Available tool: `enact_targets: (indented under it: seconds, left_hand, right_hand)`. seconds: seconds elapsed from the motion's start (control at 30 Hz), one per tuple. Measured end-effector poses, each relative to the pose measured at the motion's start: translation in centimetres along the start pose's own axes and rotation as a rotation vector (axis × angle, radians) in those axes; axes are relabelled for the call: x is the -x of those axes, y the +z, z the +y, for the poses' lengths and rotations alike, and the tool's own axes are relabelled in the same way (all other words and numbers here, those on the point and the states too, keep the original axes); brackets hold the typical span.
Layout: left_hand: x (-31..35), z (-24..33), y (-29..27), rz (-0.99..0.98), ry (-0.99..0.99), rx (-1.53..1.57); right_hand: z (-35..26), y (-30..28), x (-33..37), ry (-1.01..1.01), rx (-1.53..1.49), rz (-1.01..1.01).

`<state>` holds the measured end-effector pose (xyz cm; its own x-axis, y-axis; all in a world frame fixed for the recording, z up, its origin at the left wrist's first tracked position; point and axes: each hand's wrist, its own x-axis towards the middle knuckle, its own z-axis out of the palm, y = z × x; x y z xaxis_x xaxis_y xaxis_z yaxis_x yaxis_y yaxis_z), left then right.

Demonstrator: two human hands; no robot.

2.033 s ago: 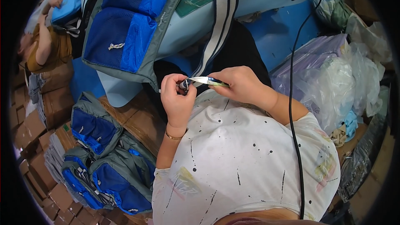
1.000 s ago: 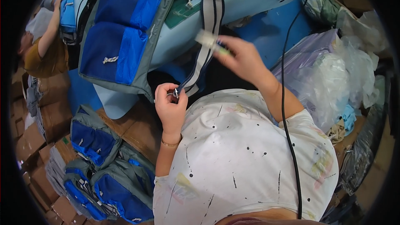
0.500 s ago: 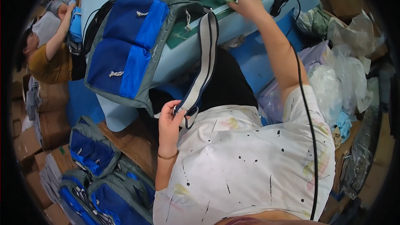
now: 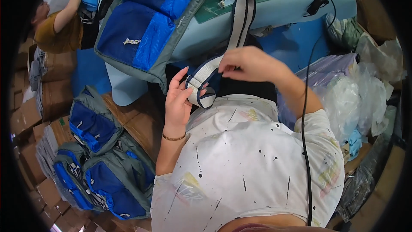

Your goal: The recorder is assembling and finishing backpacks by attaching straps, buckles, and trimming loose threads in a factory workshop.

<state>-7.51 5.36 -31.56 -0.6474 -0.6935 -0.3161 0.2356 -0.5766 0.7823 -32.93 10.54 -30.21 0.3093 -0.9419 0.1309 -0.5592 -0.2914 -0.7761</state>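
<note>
The left hand (image 4: 177, 105) grips a webbing strap (image 4: 207, 70); the right hand (image 4: 251, 64), I cannot tell. Beyond them curves a pale-blue table (image 4: 281, 13); leftward, cardboard boxes (image 4: 59, 96).

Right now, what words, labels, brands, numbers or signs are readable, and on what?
White shirt: stylised lettering on a coloured patch at the person's left; not transcribed here.
Blue-and-grey bag at the top: pale mark on its grey edge, too small to read.
Nothing else legible.
</note>
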Motion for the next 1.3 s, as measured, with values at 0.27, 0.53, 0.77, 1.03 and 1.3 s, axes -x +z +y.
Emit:
enact_targets:
  seconds: [0.27, 0.53, 0.77, 1.03, 1.3]
  left_hand:
    - [-0.3, -1.1, 0.2, 0.006, -0.012, -0.023]
    - [-0.6, -4.1, 0.7, -0.138, -0.317, -0.206]
    - [-0.8, -4.4, 2.1, -0.173, -0.202, -0.282]
    - [-0.7, -5.2, 2.1, -0.216, 0.027, -0.847]
    - [-1.2, -4.2, 3.5, -0.307, 0.336, -1.302]
  right_hand:
    - [3.3, 9.3, 2.9, 0.481, -1.036, -0.079]
    - [2.5, 7.8, 2.9, 0.231, -1.412, 0.558]
    - [3.0, 6.3, 3.6, 0.391, -1.021, 0.586]
    - [4.1, 7.1, 3.6, 0.507, -0.788, 0.623]
    - [3.3, 5.8, 3.5, 0.546, -0.560, 0.730]
